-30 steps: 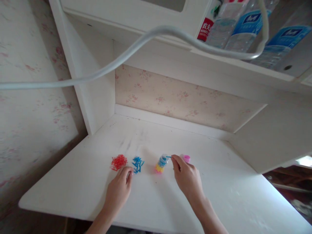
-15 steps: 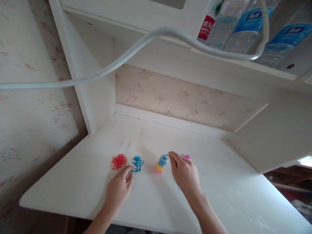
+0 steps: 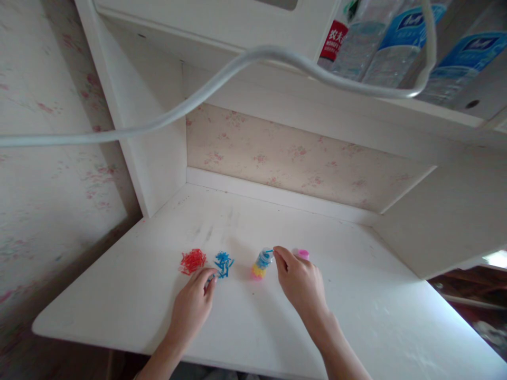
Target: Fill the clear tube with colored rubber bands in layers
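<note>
At the left of the white worktop (image 3: 237,327) lies a red pile (image 3: 193,260) of small strips. The left hand (image 3: 193,298) comes next, fingers curled at the near edge of a blue pile (image 3: 224,264) — whether its grip pinches a piece, I cannot tell. Right of that stands a small clear bottle (image 3: 261,264), layered blue over yellow over pink. The right hand (image 3: 301,282) pinches a blue strip (image 3: 270,250) at its mouth — a pink cap (image 3: 303,254) sits just beyond that hand.
</note>
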Demonstrator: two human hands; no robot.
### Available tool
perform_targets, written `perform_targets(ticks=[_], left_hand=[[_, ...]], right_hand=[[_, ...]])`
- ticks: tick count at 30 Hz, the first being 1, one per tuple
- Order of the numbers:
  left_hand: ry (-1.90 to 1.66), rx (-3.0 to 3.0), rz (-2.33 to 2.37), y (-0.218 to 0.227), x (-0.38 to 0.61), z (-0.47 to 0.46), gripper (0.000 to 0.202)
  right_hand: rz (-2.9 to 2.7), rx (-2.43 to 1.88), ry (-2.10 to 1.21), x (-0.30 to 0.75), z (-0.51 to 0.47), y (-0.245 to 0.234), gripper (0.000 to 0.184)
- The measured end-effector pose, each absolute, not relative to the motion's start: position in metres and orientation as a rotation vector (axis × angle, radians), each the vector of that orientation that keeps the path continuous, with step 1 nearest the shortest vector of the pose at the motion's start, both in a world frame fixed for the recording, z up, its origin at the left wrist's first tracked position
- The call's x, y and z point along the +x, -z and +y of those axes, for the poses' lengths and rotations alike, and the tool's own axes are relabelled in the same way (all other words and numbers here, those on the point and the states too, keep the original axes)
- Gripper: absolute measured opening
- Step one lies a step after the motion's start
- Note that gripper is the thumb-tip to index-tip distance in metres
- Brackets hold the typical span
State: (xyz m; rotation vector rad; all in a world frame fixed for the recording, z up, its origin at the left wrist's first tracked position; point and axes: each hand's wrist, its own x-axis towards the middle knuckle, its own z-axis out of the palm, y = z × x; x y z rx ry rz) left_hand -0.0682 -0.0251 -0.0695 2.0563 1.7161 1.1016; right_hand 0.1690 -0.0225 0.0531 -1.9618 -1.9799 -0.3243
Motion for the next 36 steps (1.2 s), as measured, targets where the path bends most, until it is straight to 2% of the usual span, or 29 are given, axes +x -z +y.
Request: perform_targets(ticks=[19, 25, 36], left_hand=[[-1.150, 1.994, 1.709, 0.070, -0.069, -0.026, 0.020], [-1.115, 1.889, 1.727, 0.062, -0.069, -0.027, 0.023], [-1.205, 1.858, 1.697, 0.055, -0.067, -0.028, 0.027]], right_hand=[[-1.832, -1.778, 0.254, 0.173, -0.030, -0.046, 0.031], [-1.611, -1.579, 0.013, 0.178, -0.052, -0.012, 0.032], [-1.559, -1.669, -0.614, 0.165, -0.084, 0.057, 0.040]])
